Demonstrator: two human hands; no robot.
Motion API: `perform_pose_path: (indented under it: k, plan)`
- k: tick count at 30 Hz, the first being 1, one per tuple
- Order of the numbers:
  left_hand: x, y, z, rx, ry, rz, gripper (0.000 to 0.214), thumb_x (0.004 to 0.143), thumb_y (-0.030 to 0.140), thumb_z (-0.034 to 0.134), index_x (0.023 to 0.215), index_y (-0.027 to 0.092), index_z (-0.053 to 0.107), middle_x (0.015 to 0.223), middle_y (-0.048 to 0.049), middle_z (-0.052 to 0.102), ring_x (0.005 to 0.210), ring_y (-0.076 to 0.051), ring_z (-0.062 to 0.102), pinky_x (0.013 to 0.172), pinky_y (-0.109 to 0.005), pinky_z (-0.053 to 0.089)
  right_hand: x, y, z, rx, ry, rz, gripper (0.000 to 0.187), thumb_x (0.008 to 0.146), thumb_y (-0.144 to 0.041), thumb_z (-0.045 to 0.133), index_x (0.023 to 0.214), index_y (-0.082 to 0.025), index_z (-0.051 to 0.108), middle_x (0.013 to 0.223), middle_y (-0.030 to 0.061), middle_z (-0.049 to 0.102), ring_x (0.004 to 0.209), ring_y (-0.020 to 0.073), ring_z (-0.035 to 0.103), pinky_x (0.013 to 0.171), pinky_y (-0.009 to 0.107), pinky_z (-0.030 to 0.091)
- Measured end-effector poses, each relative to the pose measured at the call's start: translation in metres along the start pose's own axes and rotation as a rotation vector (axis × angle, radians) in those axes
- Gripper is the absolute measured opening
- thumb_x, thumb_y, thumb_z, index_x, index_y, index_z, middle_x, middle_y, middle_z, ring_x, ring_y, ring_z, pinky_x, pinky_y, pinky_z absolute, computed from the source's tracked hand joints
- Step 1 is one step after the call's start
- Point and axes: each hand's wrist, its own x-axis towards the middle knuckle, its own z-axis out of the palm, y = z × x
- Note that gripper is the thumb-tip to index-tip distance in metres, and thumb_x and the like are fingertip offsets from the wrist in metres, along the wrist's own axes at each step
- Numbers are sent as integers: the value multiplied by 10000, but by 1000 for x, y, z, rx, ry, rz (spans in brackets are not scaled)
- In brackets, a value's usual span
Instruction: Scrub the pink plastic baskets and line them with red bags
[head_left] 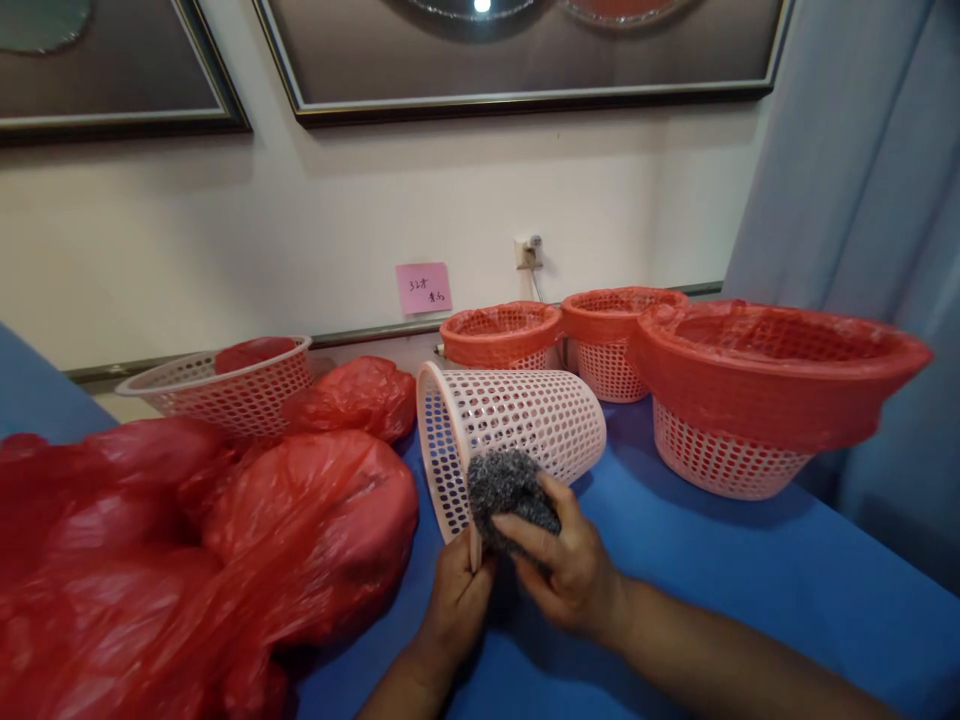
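Note:
A pale pink perforated plastic basket (pixel 536 410) lies on its side on the blue table, its mouth facing left. My left hand (pixel 457 590) grips the near edge of its rim, thumb on one side and fingers on the other. In my right hand (pixel 574 565) is a dark grey, fuzzy scrubbing cloth (pixel 510 490), pressed against the basket's outer side close to the rim. My right fingers are curled over this cloth. Part of the basket's lower side is hidden behind the cloth and both hands.
Filled red plastic bags (pixel 315 530) cover the left of the blue table (pixel 675 620). A white basket (pixel 217 395) stands behind them. Red-lined baskets stand along the wall, with a large lined basket (pixel 735 460) at right. A pink note (pixel 424 288) and socket (pixel 528 254) are on the wall.

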Motion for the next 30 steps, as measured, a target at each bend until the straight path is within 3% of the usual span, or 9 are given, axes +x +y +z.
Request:
perform_pose_path:
  k: [3, 6, 9, 11, 17, 20, 23, 26, 30]
  plan:
    - [2, -6, -1, 12, -28, -18, 404, 974, 392, 556, 1281, 175, 704, 1224, -105, 748, 1163, -295, 680, 1080, -453, 506, 21, 44, -8, -113, 106, 144, 530, 850, -123, 570, 1342, -314, 619, 1493, 105, 403, 1311, 288, 542, 1036, 479, 545]
    - [3, -10, -1, 52, -63, -7, 415, 991, 367, 526, 1341, 193, 663, 1325, -102, 700, 1280, -288, 618, 1144, -466, 449, 42, 103, -20, -151, 314, 538, 490, 830, -228, 587, 1315, -254, 652, 1309, 127, 538, 1217, 301, 585, 1081, 546, 488]
    - [3, -11, -1, 135, -97, 19, 399, 975, 312, 516, 1326, 204, 673, 1298, -98, 713, 1231, -285, 646, 1123, -477, 470, 45, 127, -25, -118, 440, 814, 544, 802, -315, 617, 1336, -217, 639, 1175, 127, 592, 1106, 305, 622, 1063, 576, 485]
    - [4, -8, -1, 226, -110, 48, 395, 931, 246, 530, 1285, 207, 699, 1262, -102, 727, 1169, -293, 670, 1067, -479, 514, 37, 114, -21, -120, 419, 736, 537, 829, -316, 610, 1358, -225, 620, 1234, 134, 570, 1171, 309, 600, 1078, 564, 476]
    - [4, 15, 3, 358, -153, 48, 398, 789, 145, 568, 1131, 202, 763, 1154, -111, 757, 1131, -318, 670, 1049, -483, 517, 10, 26, -11, 34, 115, 99, 543, 856, -139, 583, 1374, -301, 562, 1497, 104, 376, 1314, 262, 542, 1058, 434, 528]
    - [6, 34, 0, 195, -49, -39, 387, 796, 253, 647, 1163, 169, 736, 1090, -118, 772, 1056, -322, 710, 991, -466, 560, 6, 11, -13, 82, 18, -28, 579, 811, -109, 587, 1362, -287, 565, 1520, 111, 323, 1272, 260, 566, 981, 394, 576]
    - [12, 51, -8, 4, 90, -87, 478, 772, 370, 742, 1197, 155, 717, 1093, -115, 776, 1037, -323, 726, 957, -431, 583, 6, 13, -14, 77, -49, -116, 599, 783, -106, 579, 1354, -288, 581, 1496, 111, 354, 1176, 235, 614, 894, 355, 606]
    - [15, 54, -15, -63, 46, -125, 454, 778, 438, 772, 1134, 156, 758, 1082, -111, 788, 1014, -328, 737, 955, -424, 590, 11, 31, -18, 19, 18, -57, 554, 796, -99, 568, 1313, -293, 616, 1460, 106, 420, 1200, 234, 609, 927, 368, 592]
    - [0, 28, -14, 8, -23, -85, 460, 898, 448, 659, 1279, 195, 711, 1234, -117, 752, 1135, -333, 709, 1042, -457, 552, 21, 86, -30, -111, 358, 410, 417, 839, -185, 576, 1235, -264, 683, 1284, 103, 568, 1207, 256, 601, 1054, 463, 518]
